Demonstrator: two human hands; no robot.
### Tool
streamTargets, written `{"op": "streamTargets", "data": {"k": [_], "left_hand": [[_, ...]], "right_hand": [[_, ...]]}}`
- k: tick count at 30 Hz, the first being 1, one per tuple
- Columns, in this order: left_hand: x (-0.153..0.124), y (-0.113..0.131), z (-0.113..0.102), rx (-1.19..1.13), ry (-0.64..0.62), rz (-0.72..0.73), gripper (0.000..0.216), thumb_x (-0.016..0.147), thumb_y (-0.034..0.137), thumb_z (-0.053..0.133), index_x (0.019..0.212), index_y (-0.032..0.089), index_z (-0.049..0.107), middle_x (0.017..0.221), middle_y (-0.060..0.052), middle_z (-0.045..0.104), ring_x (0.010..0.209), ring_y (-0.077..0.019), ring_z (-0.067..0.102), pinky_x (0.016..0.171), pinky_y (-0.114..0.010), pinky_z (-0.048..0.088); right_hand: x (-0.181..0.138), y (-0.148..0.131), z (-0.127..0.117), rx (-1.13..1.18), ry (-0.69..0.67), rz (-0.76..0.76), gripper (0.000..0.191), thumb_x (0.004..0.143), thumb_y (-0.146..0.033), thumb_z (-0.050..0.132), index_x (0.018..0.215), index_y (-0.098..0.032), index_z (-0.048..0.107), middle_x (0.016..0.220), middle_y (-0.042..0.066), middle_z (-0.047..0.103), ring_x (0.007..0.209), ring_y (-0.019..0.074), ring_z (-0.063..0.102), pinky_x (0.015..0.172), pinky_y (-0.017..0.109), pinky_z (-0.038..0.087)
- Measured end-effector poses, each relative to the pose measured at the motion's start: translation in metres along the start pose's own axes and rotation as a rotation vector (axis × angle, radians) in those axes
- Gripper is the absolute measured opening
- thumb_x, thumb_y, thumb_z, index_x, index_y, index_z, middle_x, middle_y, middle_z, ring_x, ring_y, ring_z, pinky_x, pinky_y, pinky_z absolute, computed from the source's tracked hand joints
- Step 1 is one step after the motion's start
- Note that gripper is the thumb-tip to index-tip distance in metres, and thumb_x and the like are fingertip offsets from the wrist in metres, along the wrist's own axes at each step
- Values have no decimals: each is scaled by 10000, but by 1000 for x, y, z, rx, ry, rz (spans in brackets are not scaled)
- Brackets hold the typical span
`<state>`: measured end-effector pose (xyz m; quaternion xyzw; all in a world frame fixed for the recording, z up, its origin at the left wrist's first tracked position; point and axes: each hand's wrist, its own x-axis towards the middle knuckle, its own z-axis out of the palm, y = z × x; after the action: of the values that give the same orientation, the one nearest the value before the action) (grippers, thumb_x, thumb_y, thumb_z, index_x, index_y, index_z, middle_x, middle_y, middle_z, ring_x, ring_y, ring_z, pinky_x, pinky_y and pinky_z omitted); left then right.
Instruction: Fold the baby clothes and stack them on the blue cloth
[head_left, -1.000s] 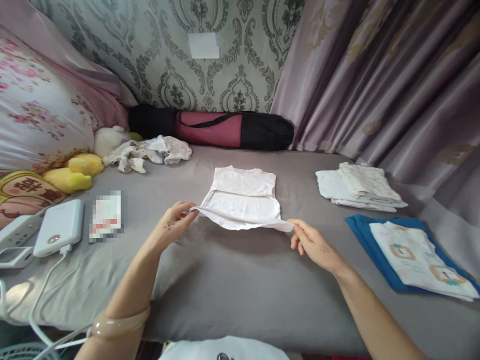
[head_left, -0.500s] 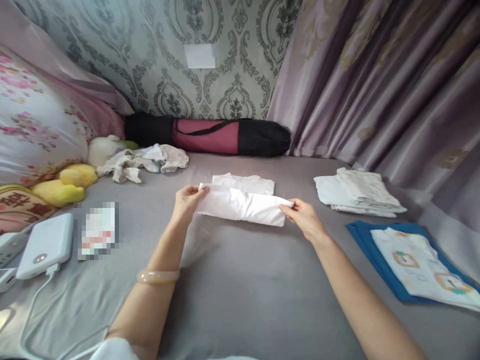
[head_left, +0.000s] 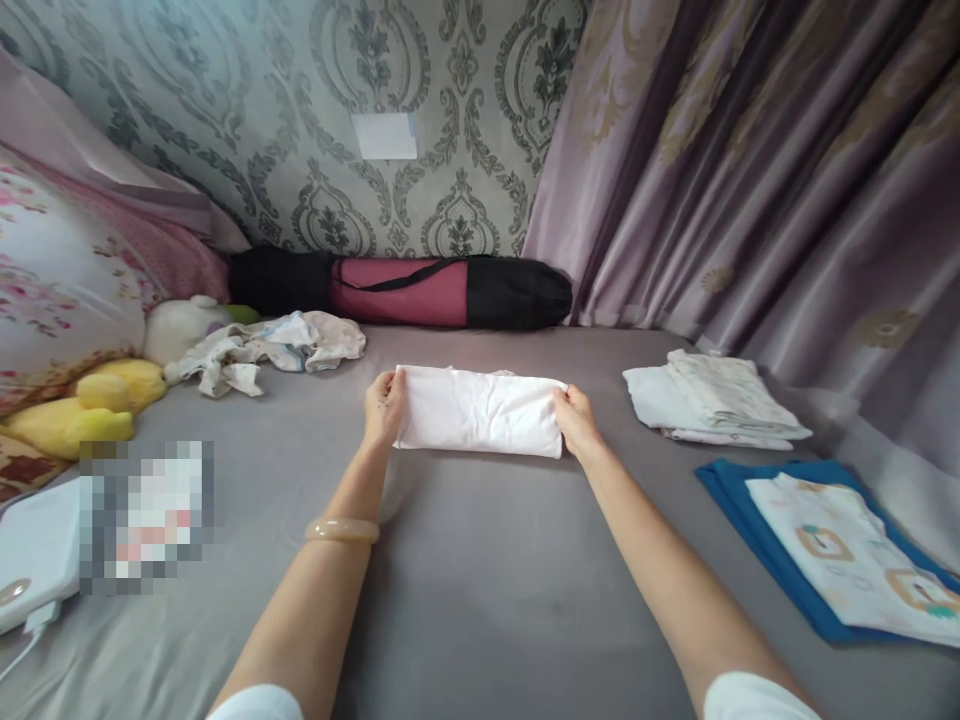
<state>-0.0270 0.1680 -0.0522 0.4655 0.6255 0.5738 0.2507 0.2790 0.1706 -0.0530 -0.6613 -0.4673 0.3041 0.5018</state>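
Note:
A white garment (head_left: 480, 412), folded into a wide flat band, lies in front of me on the grey bed sheet (head_left: 480, 580). Its exact kind cannot be made out. My left hand (head_left: 384, 408) grips its left end, fingers closed at the upper corner. At the opposite end, my right hand (head_left: 576, 420) pinches the right edge near the top corner. A thin strip of pale cloth peeks out behind the band's far edge. A pale bangle (head_left: 342, 530) circles my left forearm.
Folded light cloths (head_left: 712, 400) are stacked at right, with a printed white garment (head_left: 840, 555) on blue cloth (head_left: 720, 490) nearer. Crumpled cloth (head_left: 285, 345), a yellow plush toy (head_left: 75, 415) and a white power bank (head_left: 37, 545) sit left. A long black-and-red bag (head_left: 405, 290) lies along the wall.
The near part of the white garment has been folded over its far part, which is now almost covered. My right hand has shifted slightly left, and the view has tilted up a little.

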Motion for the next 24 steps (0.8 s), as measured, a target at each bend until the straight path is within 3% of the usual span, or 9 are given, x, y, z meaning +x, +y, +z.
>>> {"op": "streamTargets", "data": {"k": [3,8,16,20,24], "left_hand": [[7,2,4,160,8,70,386,887,502,430,826,165,609,627,24,509,633,-127,458,594,-218,333],[17,5,10,345,9,143,360,953,442,360,834,186,582,695,1,563,668,-140,476,645,-239,339],[36,-13,23,547,-71,60,365,962,419,363,891,181,630,867,-94,685,811,-211,610,723,-276,406],[45,-19,25,616,-119,-60,348,901,441,478,927,140,653,956,-152,704,915,-250,634,783,-305,430],[44,-20,13,492,-127,-180,391,847,488,523,842,120,654,811,-135,699,829,-245,648,705,-294,445]], "right_hand": [[9,-2,9,-191,74,-81,195,874,-342,429,808,-200,545,674,4,579,677,183,538,648,254,411],[18,-9,13,-392,35,-255,296,951,-285,343,1072,-169,587,984,107,676,930,234,598,796,283,419],[25,-8,19,-665,-8,-73,310,1004,-338,354,1102,-161,589,964,129,688,934,245,641,777,292,427],[34,0,21,-623,-8,26,264,927,-381,517,974,-153,642,935,155,696,980,276,645,795,305,447],[44,9,15,-302,-40,55,293,885,-418,538,772,-168,643,759,143,690,861,275,671,700,308,497]]}}
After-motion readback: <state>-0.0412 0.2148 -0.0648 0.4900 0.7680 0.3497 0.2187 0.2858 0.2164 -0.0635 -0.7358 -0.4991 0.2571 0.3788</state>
